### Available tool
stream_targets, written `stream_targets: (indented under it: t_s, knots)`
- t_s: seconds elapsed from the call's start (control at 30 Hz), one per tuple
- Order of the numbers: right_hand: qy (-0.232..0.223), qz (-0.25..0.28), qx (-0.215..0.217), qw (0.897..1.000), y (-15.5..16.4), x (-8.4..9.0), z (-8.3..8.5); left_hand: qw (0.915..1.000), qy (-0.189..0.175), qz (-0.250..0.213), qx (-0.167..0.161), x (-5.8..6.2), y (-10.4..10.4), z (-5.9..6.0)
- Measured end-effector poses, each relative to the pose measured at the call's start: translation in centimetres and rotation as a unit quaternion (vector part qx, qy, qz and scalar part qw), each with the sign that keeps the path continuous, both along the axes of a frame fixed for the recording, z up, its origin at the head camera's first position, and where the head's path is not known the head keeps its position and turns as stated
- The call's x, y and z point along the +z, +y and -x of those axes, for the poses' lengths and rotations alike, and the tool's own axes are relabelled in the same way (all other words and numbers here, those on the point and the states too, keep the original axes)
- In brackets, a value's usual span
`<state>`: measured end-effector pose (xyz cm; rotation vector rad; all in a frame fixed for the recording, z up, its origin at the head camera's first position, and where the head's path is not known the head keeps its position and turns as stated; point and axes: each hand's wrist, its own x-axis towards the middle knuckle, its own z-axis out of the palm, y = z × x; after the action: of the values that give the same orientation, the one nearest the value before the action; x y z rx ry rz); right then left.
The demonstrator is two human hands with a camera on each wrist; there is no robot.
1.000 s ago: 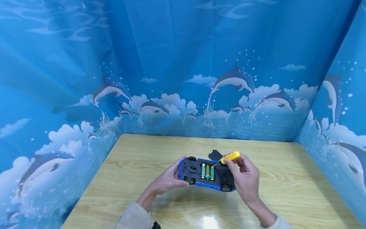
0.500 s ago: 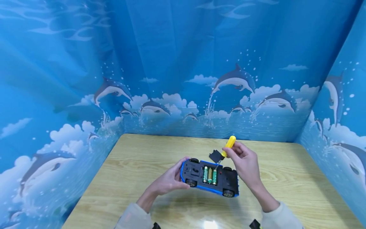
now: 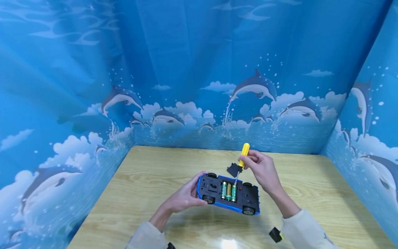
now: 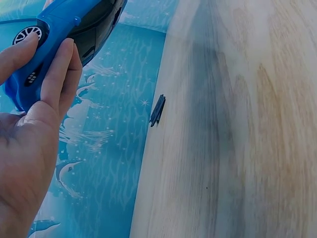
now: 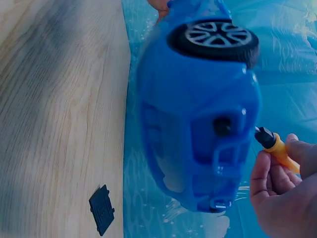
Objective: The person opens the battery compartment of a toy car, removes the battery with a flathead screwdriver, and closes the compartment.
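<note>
A blue toy car [image 3: 211, 188] is held upside down above the table, its black underside facing up. My left hand [image 3: 183, 197] grips one end of it, thumb by a wheel and fingers along the body, as the left wrist view also shows. Several green-and-gold batteries [image 3: 228, 192] lie side by side in the open battery compartment. My right hand [image 3: 261, 169] pinches a screwdriver [image 3: 244, 152] by its yellow handle. The screwdriver's metal shaft points down, its tip at the upper end of the rightmost battery. In the right wrist view, the car's blue body [image 5: 198, 109] hides the tip.
A black battery cover [image 5: 102, 210] lies on the wooden table [image 3: 149, 173] behind the car. Blue dolphin-printed curtains [image 3: 192, 69] stand along the back and sides of the table. A small black object [image 3: 275, 234] shows beside the right sleeve.
The screwdriver has swung from a low slant to nearly upright, its handle moving up and left with my right hand. The car has shifted slightly right and down in my left hand.
</note>
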<state>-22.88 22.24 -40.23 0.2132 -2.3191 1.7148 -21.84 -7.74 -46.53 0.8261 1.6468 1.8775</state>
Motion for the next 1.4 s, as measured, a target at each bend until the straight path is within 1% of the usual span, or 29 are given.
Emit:
stream_targets:
  t_s: [0.2, 0.33, 0.4, 0.5, 0.6, 0.7, 0.87, 1.03, 1.23, 1.4]
  knots:
    - [-0.090, 0.028, 0.015, 0.995, 0.1, -0.3, 1.2, 1.0000, -0.001, 0.001, 0.001, -0.4, -0.1, -0.1]
    - [-0.121, 0.045, 0.017, 0.991, 0.2, -0.5, 1.4, 1.0000, -0.003, 0.003, 0.000, -0.7, -0.1, -0.2]
    - [-0.130, 0.057, 0.015, 0.990, 0.2, -0.6, 1.4, 1.0000, -0.002, 0.001, -0.003, -0.8, -0.1, -0.2]
    - [-0.135, 0.092, 0.006, 0.987, 0.5, -0.6, 1.4, 1.0000, 0.001, 0.001, -0.003, -0.8, -0.2, -0.2]
    - [-0.129, 0.132, -0.010, 0.983, 1.2, -0.3, 1.3, 1.0000, 0.005, 0.002, -0.001, -0.7, -0.3, -0.3]
    - [-0.121, 0.148, -0.023, 0.981, 2.3, -0.1, 1.3, 0.9999, 0.008, 0.005, 0.006, -0.6, -0.7, -0.3]
    - [-0.118, 0.134, -0.047, 0.983, 4.4, 0.1, 1.3, 0.9994, 0.010, 0.018, 0.027, -0.4, -1.5, -0.3]
    - [-0.114, 0.100, -0.084, 0.985, 6.8, -0.2, 1.6, 0.9993, 0.007, 0.015, 0.033, -0.2, -1.9, -0.2]
    - [-0.125, 0.078, -0.127, 0.981, 9.2, -1.6, 2.1, 0.9989, 0.000, 0.023, 0.042, 0.0, -2.2, -0.2]
    - [-0.132, 0.073, -0.143, 0.978, 10.4, -3.0, 2.4, 0.9987, 0.003, 0.025, 0.045, 0.1, -2.3, -0.3]
